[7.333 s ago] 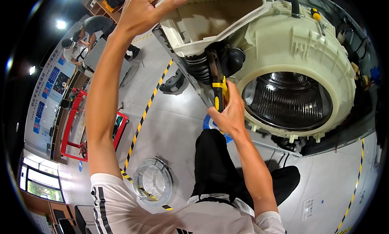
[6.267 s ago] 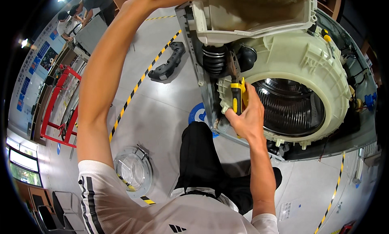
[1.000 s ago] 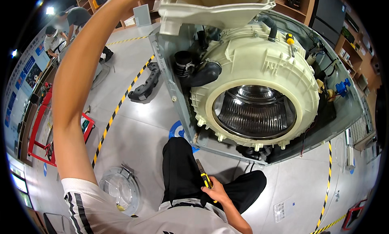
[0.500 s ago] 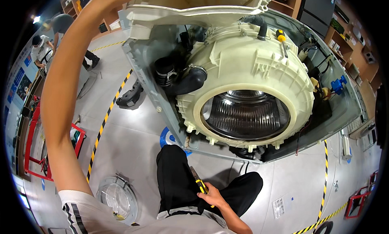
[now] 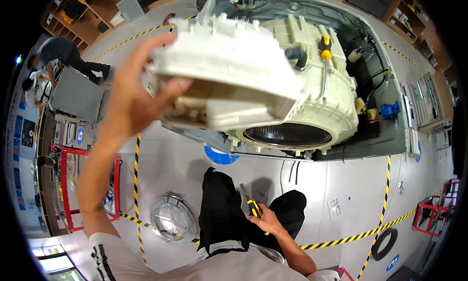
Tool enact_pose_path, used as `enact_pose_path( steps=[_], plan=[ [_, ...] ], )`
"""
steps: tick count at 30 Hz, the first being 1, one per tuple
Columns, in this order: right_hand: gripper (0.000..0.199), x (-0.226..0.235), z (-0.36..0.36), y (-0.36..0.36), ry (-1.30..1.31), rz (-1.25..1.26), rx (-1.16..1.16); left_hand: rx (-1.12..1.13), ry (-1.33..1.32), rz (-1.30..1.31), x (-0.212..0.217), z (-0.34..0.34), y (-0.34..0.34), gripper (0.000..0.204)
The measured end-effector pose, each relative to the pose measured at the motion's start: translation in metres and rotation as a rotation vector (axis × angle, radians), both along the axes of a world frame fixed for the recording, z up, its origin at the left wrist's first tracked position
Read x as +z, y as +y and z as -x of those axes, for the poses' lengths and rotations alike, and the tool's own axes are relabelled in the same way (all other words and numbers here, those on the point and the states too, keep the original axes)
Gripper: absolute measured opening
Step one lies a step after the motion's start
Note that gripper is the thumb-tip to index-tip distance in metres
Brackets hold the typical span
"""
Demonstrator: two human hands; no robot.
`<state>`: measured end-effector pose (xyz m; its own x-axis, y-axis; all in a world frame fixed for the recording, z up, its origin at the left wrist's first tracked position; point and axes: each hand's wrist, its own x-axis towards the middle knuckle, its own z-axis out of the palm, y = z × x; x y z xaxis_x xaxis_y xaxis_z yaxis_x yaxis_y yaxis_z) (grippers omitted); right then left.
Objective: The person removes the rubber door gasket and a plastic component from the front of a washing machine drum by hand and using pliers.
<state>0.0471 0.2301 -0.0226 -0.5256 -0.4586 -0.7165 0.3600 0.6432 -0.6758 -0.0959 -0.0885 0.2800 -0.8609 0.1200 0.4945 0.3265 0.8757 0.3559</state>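
Note:
My left hand (image 5: pixel 139 88) is raised and closed on the edge of a hollow cream plastic housing (image 5: pixel 234 71), its thumb over the lower rim. The housing is slightly blurred, its open side facing me, and it covers part of a washing machine tub (image 5: pixel 336 93) in a grey cabinet (image 5: pixel 360 152). A screwdriver (image 5: pixel 325 62) with a yellow and black handle lies on top of the tub. Low over my lap, my right hand (image 5: pixel 269 221) is wrapped round yellow and black handled pliers (image 5: pixel 252 207), jaws pointing away from me.
A round glass door (image 5: pixel 171 218) lies on the floor at left, near a red metal frame (image 5: pixel 68 188). A black rubber ring (image 5: pixel 385 244) lies at lower right. Two people (image 5: pixel 63 54) work at far left beside a grey cabinet. Yellow-black tape (image 5: pixel 137 183) marks the floor.
The cream housing and my left hand have come down from the top edge of the view to in front of the tub. The view has shifted. My right hand still grips the pliers.

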Motion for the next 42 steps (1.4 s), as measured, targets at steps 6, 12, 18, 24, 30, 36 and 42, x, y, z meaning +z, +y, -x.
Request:
enact_pose_path(
  steps=[6,12,18,24,30,36,42],
  plan=[
    [0.069,0.144,-0.019,0.005,-0.067,-0.066,-0.095,0.057,-0.310,-0.359,0.003,-0.013,-0.002,0.079],
    [0.071,0.221,-0.045,0.018,-0.076,-0.131,-0.240,0.139,-0.503,-0.398,0.012,-0.008,0.002,0.068],
    [0.063,0.257,-0.045,0.019,-0.083,-0.138,-0.365,0.157,-0.469,-0.420,0.004,-0.005,0.006,0.059],
    [0.053,0.241,-0.036,0.023,-0.051,0.009,-0.458,0.186,-0.507,-0.428,0.014,-0.001,0.003,0.054],
    [0.057,0.245,0.012,0.028,-0.128,0.088,-0.450,0.226,-0.517,-0.450,0.022,0.006,0.007,0.053],
    [0.040,0.237,0.073,0.051,-0.142,0.148,-0.498,0.328,-0.510,-0.478,0.021,-0.001,0.021,0.056],
    [0.036,0.243,0.124,0.079,-0.276,0.152,-0.623,0.333,-0.540,-0.447,0.024,0.000,0.030,0.062]
  ],
)
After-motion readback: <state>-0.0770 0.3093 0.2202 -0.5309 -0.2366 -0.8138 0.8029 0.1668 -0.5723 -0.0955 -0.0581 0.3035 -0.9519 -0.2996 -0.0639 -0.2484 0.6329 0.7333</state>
